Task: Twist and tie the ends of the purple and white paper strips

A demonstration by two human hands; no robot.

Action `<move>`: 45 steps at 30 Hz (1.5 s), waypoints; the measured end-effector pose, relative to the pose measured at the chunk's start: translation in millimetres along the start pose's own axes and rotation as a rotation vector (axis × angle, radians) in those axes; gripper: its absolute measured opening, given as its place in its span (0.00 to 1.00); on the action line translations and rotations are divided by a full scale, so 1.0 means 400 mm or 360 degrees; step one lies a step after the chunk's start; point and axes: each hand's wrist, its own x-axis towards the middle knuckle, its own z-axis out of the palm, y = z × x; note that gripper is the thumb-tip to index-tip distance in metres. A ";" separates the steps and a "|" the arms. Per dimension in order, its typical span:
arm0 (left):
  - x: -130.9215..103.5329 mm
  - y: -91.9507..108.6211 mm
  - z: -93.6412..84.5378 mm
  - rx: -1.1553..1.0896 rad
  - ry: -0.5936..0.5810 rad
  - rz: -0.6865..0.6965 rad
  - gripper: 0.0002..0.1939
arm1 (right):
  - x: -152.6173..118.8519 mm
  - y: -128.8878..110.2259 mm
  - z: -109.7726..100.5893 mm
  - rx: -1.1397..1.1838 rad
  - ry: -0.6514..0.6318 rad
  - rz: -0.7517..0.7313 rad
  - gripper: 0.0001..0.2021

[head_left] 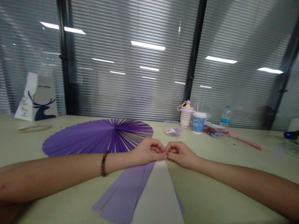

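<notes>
My left hand (151,151), with a brown bead bracelet (104,164) at the wrist, pinches with thumb and forefinger. Facing it, my right hand (178,152) pinches too, and the fingertips of both meet. A tiny pale bit shows between them, too small to name. Just below the fingers lies the narrow end of a white tapered strip (160,193). Several light purple strips (126,193) spread out under and beside it on the table. Behind my left hand a large dark purple pleated fan (81,138) lies opened into a round.
A clear round tub (173,130) holds small purple and white pieces. To its right stand a pink-lidded cup (186,117), a blue paper cup (198,123) and a water bottle (225,116). A white deer-print bag (38,98) and a ring-shaped item (35,128) are at left.
</notes>
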 end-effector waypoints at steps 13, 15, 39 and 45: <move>0.003 0.002 -0.002 0.0000 0.0043 0.0021 0.10 | 0.000 0.003 -0.001 -0.0020 -0.0010 -0.0002 0.01; 0.004 0.001 -0.003 -0.0006 0.0046 0.0015 0.10 | 0.000 0.001 -0.001 -0.0016 -0.0007 0.0000 0.01; 0.004 0.004 0.009 -0.0080 0.0072 -0.0017 0.15 | 0.002 0.014 -0.002 -0.0060 0.0004 -0.0092 0.10; 0.008 -0.003 0.005 -0.0253 0.0100 -0.0019 0.18 | 0.000 0.010 0.001 -0.0080 -0.0001 -0.0084 0.10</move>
